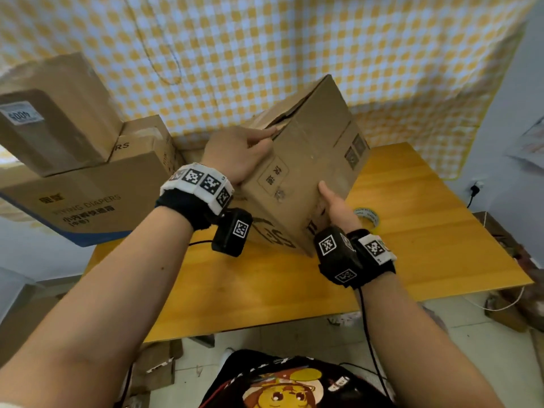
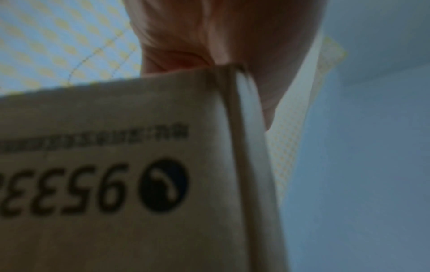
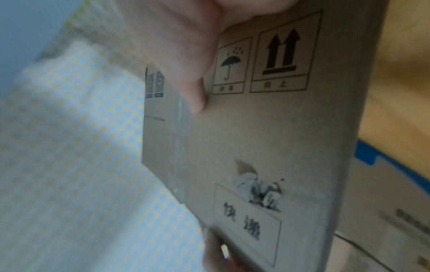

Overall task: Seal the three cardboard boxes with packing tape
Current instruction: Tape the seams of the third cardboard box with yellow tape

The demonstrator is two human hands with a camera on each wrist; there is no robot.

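Brown cardboard box [image 1: 303, 160] with black printed symbols: umbrella, twin arrows, framed characters. Yellow-and-white chequered cloth [image 1: 265, 54] across the far wall. Honey-yellow wooden desk [image 1: 412, 231]. Pale yellowish roll of packing tape [image 1: 368, 217] on the right. Brown stacked boxes [image 1: 73, 160] on the left, black lettering, blue edge below. Black wristbands [image 1: 200, 198] with white panels bearing black-and-white square codes.
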